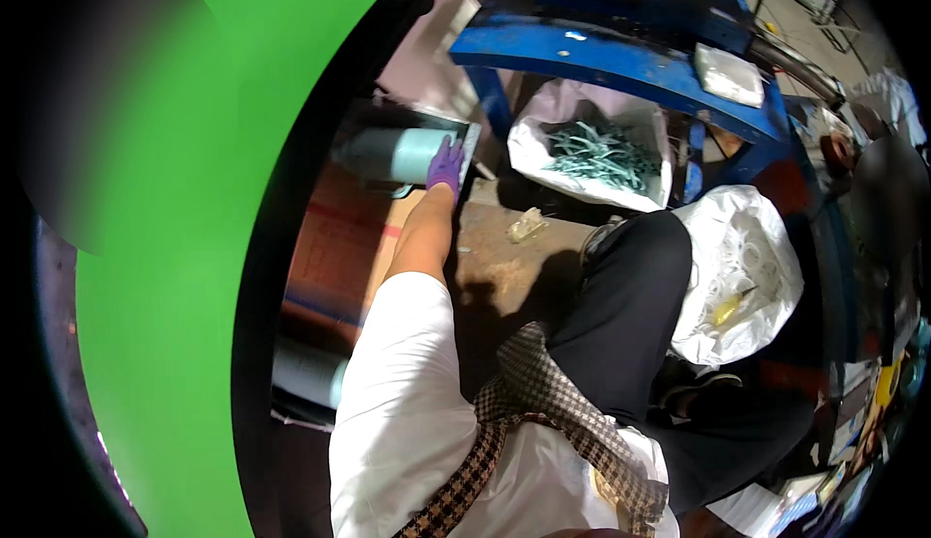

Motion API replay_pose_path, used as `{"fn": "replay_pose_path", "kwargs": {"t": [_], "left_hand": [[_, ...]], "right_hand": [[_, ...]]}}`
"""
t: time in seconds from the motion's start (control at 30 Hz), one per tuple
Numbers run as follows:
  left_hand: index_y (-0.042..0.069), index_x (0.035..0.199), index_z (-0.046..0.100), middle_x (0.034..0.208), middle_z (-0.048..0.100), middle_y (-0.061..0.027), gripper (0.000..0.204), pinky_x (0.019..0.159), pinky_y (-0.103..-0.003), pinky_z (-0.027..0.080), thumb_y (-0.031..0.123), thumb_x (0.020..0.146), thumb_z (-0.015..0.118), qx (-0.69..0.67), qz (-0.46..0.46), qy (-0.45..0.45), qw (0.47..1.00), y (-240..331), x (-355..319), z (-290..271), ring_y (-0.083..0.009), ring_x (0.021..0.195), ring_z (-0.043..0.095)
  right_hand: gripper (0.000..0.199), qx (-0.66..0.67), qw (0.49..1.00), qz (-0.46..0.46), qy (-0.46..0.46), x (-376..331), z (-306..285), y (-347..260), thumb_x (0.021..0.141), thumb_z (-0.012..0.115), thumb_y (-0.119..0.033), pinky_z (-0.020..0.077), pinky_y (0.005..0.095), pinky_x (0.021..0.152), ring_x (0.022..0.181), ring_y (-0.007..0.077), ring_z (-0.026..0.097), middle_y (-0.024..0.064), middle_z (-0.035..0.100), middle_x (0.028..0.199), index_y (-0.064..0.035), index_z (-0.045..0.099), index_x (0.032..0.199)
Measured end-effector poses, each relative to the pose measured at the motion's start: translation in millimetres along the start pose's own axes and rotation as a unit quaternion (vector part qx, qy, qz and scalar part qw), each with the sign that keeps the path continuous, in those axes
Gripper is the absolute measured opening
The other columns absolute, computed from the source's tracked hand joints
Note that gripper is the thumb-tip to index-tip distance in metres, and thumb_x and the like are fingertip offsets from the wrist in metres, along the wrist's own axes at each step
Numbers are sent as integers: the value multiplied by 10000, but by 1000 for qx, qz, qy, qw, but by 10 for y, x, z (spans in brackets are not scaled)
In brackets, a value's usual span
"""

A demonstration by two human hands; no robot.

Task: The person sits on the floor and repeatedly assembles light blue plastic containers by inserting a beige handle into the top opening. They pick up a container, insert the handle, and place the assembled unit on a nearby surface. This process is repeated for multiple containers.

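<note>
My left hand (pixel 446 165), in a purple glove, reaches out past the edge of the green-topped table. It is at the right end of a pale blue-green cylinder (pixel 415 155), which lies on its side in a dark space beneath the tabletop. The fingers look stretched out over the cylinder's end; the thumb is hard to make out. The cylinder's left part fades into shadow. Just under my forearm is a brown cardboard box (pixel 335 252). My right hand is out of sight.
The green tabletop (pixel 194 276) fills the left side. Ahead stands a blue metal bench (pixel 601 58), with a white sack of green strips (pixel 522 145) below it. Another white bag (pixel 696 320) holding whitish rings is beside my knee. A crumpled clear scrap (pixel 527 226) lies on the floor.
</note>
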State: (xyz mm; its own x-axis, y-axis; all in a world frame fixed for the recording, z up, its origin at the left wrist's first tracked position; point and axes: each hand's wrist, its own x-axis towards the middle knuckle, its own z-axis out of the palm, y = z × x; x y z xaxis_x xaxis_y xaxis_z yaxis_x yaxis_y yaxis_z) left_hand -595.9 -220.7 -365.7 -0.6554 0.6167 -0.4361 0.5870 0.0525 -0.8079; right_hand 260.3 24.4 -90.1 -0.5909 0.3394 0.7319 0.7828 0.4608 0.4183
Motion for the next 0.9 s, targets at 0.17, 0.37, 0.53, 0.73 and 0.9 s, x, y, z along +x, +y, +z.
{"fn": "replay_pose_path", "kwargs": {"t": [0.17, 0.37, 0.53, 0.73, 0.9], "left_hand": [[152, 1584, 304, 1667, 233, -1, 738, 1222, -561, 64, 533, 970, 452, 322, 92, -72, 940, -100, 196, -171, -248, 1536, 168], [164, 1417, 479, 1476, 448, -48, 653, 1086, -532, 266, 593, 925, 451, 113, 103, -79, 985, 134, -277, 400, -280, 1349, 407], [175, 1226, 654, 1277, 637, -82, 492, 938, -515, 440, 512, 873, 594, -261, 15, -159, 952, 174, -684, 109, -297, 1167, 606], [27, 1066, 641, 830, 618, -36, 442, 619, -286, 509, 455, 956, 653, -896, -15, -18, 444, 311, -722, -1265, -127, 695, 590], [13, 1344, 461, 1204, 562, -162, 739, 989, -384, 489, 600, 924, 621, -882, 224, 4, 413, 1485, 279, -892, -232, 916, 633]], "right_hand": [[248, 97, 979, -177, -20, 581, -16, -581, 929, 600, -51, 499, 485, 866, 1001, 345, 604, 164, 632, 1124, -68, 677, 1165], [291, 345, 911, -199, -109, 928, 419, -1319, 840, 661, -114, 457, 526, 1004, 1136, 366, 586, 157, 616, 1190, -54, 687, 1124], [339, 552, 813, -62, -174, 1507, 1380, -2238, 777, 699, -102, 472, 468, 961, 1058, 368, 607, 163, 632, 1150, -92, 694, 1116], [366, 628, 730, -116, -243, 2026, 2835, -3786, 845, 682, -250, 518, 481, 899, 1067, 407, 625, 201, 614, 1203, -102, 664, 1180], [506, 445, 737, -190, -472, 2695, 4124, -4955, 930, 551, -468, 495, 493, 960, 1221, 422, 548, 232, 473, 1445, -148, 613, 1318]]}}
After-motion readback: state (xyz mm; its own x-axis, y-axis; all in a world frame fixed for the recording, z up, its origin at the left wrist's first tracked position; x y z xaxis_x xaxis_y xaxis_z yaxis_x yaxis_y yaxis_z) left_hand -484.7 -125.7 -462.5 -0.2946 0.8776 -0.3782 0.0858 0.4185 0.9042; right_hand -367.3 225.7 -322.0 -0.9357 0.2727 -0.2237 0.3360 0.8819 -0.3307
